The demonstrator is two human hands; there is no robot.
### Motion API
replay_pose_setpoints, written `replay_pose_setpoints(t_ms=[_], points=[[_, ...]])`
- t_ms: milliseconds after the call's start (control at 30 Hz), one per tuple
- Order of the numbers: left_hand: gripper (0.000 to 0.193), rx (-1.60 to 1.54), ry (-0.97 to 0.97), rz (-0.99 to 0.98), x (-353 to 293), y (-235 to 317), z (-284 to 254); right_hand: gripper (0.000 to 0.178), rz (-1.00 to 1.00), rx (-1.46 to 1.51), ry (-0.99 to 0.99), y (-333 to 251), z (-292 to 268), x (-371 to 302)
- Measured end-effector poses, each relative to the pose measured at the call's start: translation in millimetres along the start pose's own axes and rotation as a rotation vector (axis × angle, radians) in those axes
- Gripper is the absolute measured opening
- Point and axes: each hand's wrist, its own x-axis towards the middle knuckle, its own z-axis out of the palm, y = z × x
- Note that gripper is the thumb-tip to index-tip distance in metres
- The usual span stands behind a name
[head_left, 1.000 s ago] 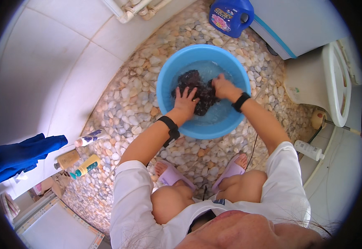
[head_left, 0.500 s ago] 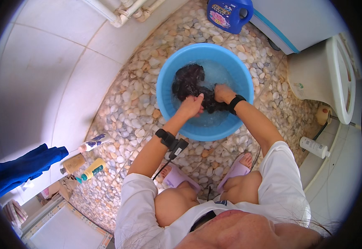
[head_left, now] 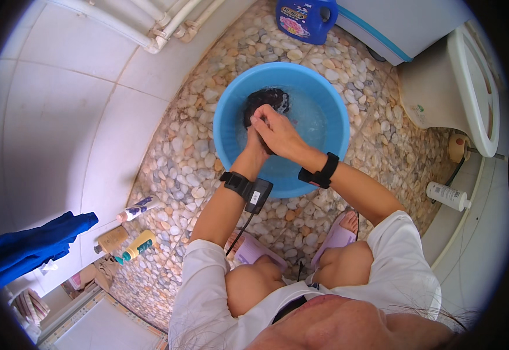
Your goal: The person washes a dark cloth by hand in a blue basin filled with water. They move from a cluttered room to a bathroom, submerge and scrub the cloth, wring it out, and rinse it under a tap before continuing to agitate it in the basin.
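Note:
A blue plastic basin (head_left: 222, 125) stands on the floor in front of me, with cloudy, sudsy water in it. A wet dark cloth (head_left: 266, 98) lies bunched in its left half, partly in the water. My left hand (head_left: 255, 144) grips part of this cloth above the basin's near left side. Over it, my right hand (head_left: 280, 135) bends its fingers around the same bunch, so the two hands meet. A dark strip of the fabric shows between my palms; the left fingers are mostly hidden behind the right hand.
A blue detergent jug (head_left: 306, 21) stands beyond the basin, beside a white appliance (head_left: 403, 26). The toilet (head_left: 435, 87) is at the right, near a white bottle (head_left: 447, 196). Several bottles, one of them yellow (head_left: 139, 245), lie at the left below a hanging blue cloth (head_left: 39, 242).
My right hand has moved left and up out of the water, onto my left hand. The cloth's right part is drawn in between both hands. The view has shifted slightly.

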Motion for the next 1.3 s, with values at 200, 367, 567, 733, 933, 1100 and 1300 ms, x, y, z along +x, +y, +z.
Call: replay_pose_setpoints(t_ms=[200,367,567,733,933,1100,1300], points=[[0.04,0.273,0.179,0.076,-15,-8,6,0.021,0.206,-0.694,-0.115,68,-22,15],[0.049,0.354,0.187,0.101,-25,-5,3,0.024,0.289,-0.799,-0.111,93,-55,27],[0.059,0.246,0.309,-0.09,-16,-8,-43,0.035,0.426,-0.931,-0.348,93,-38,13],[0.071,0.301,0.201,-0.294,-31,-19,-38,0.034,0.639,-0.884,-0.324,100,-39,24],[0.075,0.182,0.206,-0.417,-29,-13,-8,0.049,0.474,-0.166,-0.245,90,-22,14],[0.057,0.056,-0.035,-0.197,-14,6,-19,0.048,0.243,0.135,-0.148,14,-10,1],[0.039,-0.046,0.053,-0.107,-20,5,-1,0.041,0.128,-0.276,-0.059,0,-5,-14]])
